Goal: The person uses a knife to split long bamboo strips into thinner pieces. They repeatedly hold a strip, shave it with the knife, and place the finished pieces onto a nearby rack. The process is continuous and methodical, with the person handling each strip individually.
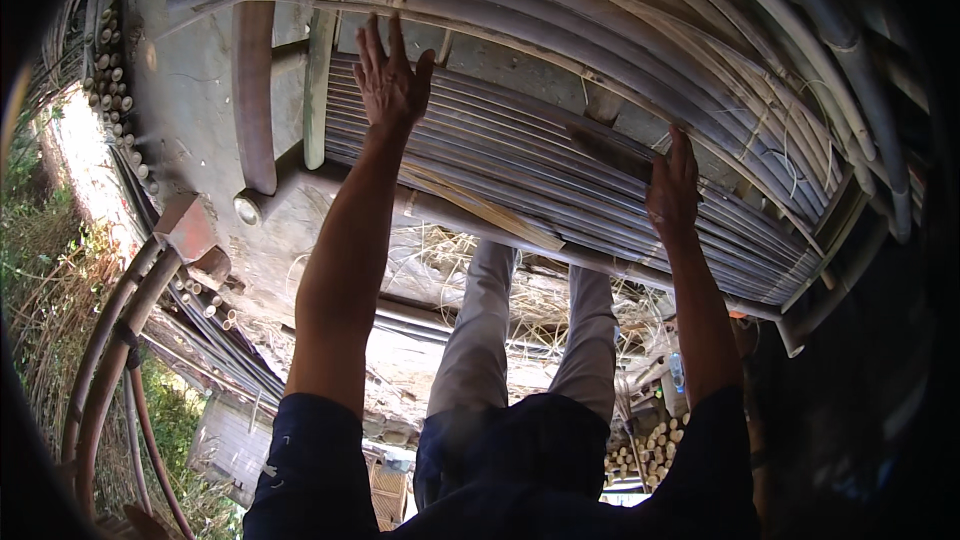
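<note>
Extending over bamboo bench [480, 155]; left hand [388, 90], right hand [673, 192]

The floor [195, 90] is grey and looks hard. Messy dry straw [538, 302] lies on the ground. On the left, the sun makes a bright white patch [85, 155], and green plants [35, 280] grow beside it. Many round pole ends [108, 80] sit in a pile nearby. Lower right, stacked poles [655, 450] show pale ends. The far right is very dark.
</note>
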Available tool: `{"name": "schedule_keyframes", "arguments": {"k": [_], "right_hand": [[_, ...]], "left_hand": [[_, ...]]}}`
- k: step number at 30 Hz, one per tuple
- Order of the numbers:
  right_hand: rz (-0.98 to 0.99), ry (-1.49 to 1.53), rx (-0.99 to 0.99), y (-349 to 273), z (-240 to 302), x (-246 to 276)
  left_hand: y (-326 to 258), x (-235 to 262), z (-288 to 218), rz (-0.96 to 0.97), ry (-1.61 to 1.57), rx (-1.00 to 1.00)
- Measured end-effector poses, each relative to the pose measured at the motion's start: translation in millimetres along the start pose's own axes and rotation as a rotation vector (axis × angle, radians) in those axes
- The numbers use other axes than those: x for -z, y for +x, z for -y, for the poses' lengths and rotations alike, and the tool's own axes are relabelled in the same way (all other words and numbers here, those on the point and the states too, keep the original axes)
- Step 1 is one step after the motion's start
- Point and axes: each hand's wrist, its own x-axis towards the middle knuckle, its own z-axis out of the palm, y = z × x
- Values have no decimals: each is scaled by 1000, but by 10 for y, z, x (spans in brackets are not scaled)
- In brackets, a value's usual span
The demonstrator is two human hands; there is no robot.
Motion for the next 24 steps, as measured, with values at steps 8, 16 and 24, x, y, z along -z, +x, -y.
{"name": "schedule_keyframes", "arguments": {"k": [8, 16, 24], "right_hand": [[-17, 277, -201, -672, 419, -92], [157, 627, -750, -2359, 1616, 336], [-77, 654, -753, -3067, 1899, 1394]], "left_hand": [[1, -86, -430, 248, 289, -484], [-747, -3, -541, 721, 197, -906], [-1318, 2003, 1126, 747, 669, -652]]}}
